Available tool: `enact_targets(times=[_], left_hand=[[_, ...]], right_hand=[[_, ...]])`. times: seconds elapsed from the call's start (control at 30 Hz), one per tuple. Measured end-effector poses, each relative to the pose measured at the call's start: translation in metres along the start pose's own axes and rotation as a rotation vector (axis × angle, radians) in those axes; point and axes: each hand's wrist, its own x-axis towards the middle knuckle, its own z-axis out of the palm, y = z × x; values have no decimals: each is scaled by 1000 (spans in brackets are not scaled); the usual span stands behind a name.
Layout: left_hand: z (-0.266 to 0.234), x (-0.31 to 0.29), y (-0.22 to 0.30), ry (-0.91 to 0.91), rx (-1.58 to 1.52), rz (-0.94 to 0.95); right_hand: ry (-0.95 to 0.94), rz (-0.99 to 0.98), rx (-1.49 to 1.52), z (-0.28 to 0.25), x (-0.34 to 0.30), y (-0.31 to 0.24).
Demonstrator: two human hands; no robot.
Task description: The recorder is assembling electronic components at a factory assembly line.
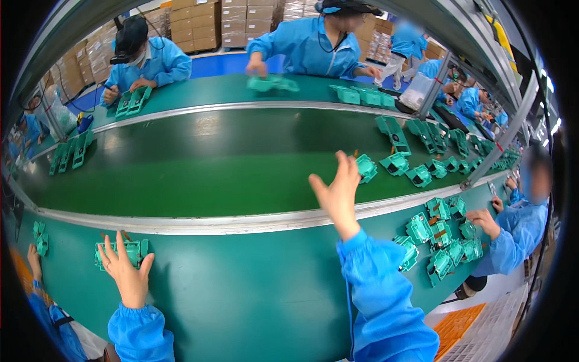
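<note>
My left hand (pixel 128 268) is spread over a green plastic housing (pixel 143 246) on the near worktop. Its fingers are apart and lie across the middle of the part, hiding much of it; whether they touch it I cannot tell. Brown strips stick up behind the fingertips. My right hand (pixel 339 192) reaches out over the far side of the metal rail, fingers spread and nothing in them. Just right of its fingertips, another green housing (pixel 366 169) sits on the belt, partly hidden by the hand.
The dark green belt (pixel 181 175) runs between two metal rails and carries several housings at right. More housings (pixel 439 234) cluster on the near worktop, beside a co-worker's hand (pixel 484 222). Across the belt, two people handle green parts. A metal post (pixel 503 142) slants up at right.
</note>
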Motion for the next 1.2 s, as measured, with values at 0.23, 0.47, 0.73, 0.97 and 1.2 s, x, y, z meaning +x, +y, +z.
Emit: enact_targets(times=[0.23, 0.47, 0.73, 0.97, 1.2], left_hand=[[-30, -11, 73, -120, -543, 373], [-21, -30, 122, -331, -900, 566], [-10, -51, 158, -1120, -2073, -334], [-7, -41, 139, -1129, -2352, -325], [9, -33, 126, -1409, -2289, -289]], right_hand=[[-16, 674, -336, 10, 43, 103], [-46, 551, -95, 16, 24, 79], [-387, 248, 719, -14, -89, -64], [-495, 263, 1208, -42, -127, -73], [-836, 813, 1758, -39, -115, -53]])
